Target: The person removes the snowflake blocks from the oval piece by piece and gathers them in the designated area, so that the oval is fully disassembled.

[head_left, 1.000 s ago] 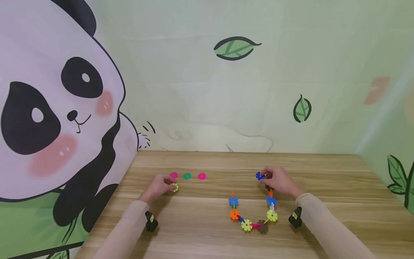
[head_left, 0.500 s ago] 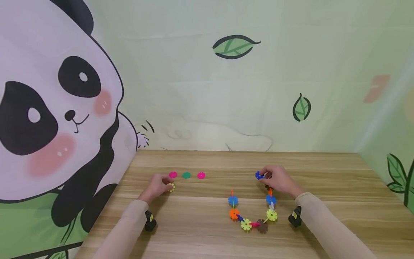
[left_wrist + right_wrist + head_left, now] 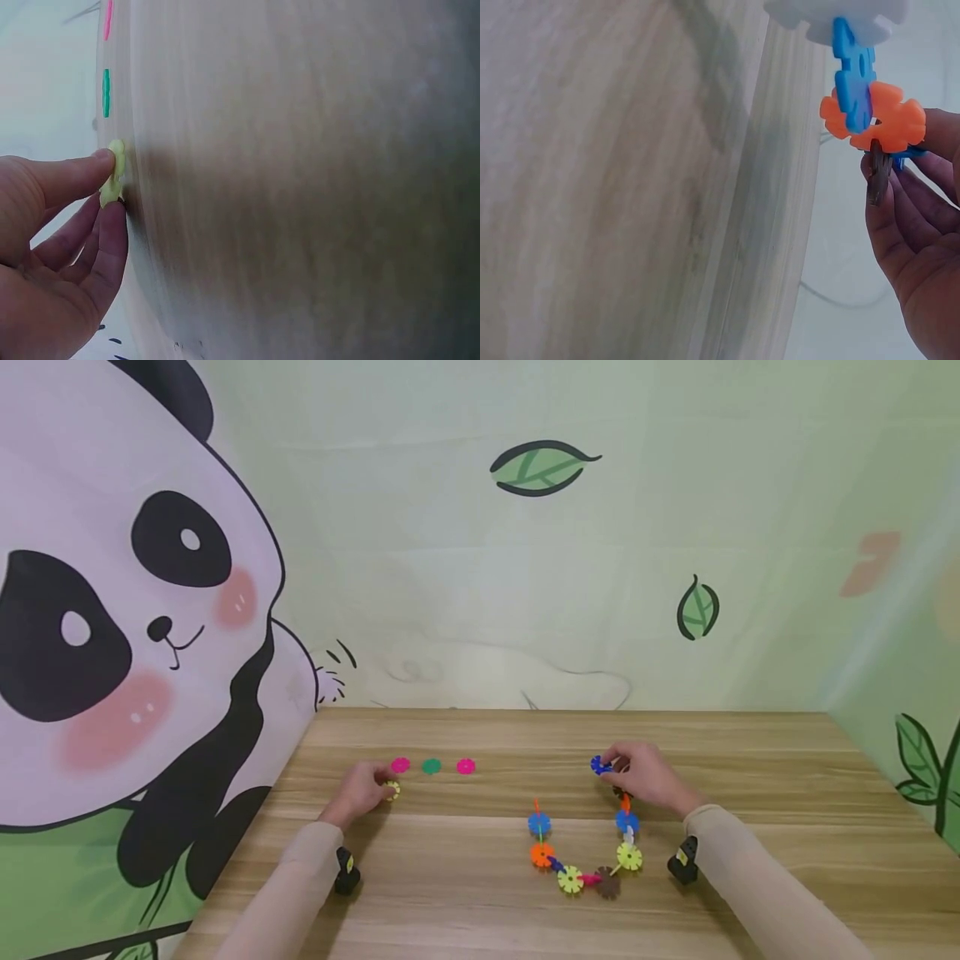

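Yellow disc (image 3: 392, 790) in left hand (image 3: 362, 792), apparently.

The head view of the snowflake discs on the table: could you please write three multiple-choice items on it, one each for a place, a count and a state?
1. Where does the green disc lie?
A. between two pink discs
B. inside the chain
C. under the right hand

2. How many loose discs lie in the row beyond the left hand?
A. one
B. three
C. six

3. What does the left hand do?
A. lies flat and idle
B. pinches a yellow disc
C. grips the chain

Answers: 1 A, a pink disc flanks it on each side; 2 B, pink, green, pink; 3 B, the left wrist view shows thumb and finger on it.
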A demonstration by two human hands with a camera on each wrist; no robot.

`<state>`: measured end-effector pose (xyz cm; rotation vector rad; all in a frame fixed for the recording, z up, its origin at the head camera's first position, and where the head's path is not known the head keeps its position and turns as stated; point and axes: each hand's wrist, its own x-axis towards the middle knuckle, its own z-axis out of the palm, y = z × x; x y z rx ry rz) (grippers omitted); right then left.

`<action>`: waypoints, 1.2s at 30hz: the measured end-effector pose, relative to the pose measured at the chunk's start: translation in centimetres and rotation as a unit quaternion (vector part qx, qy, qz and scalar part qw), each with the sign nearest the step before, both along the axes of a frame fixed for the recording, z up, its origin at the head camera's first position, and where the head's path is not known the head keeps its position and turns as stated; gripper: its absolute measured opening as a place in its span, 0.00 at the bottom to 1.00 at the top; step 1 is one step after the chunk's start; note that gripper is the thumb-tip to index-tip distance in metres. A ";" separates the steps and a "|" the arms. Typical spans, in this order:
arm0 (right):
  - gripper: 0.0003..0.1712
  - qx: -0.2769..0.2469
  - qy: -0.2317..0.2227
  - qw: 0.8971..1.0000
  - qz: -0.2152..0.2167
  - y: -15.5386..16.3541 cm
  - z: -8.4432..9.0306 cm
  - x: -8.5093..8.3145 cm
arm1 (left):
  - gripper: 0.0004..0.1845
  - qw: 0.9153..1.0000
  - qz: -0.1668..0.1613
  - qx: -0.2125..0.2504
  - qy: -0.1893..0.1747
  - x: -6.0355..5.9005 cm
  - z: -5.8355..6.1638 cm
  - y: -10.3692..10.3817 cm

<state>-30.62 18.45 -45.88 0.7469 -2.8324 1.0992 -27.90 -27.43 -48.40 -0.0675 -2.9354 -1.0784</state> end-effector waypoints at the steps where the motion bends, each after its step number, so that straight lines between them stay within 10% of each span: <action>1: 0.08 0.000 0.001 1.000 0.000 0.0 0.0 0.0 | 0.07 1.000 -0.001 -0.003 0.002 0.0 0.0 0.0; 15: 0.08 0.002 -0.012 1.000 -0.007 -0.1 0.0 -0.1 | 0.08 0.999 -0.028 -0.006 0.047 -0.7 1.2 2.2; 36: 0.08 0.007 -0.020 1.000 -0.011 -0.5 0.2 0.0 | 0.10 0.982 -0.124 0.134 -0.047 -2.5 3.8 16.6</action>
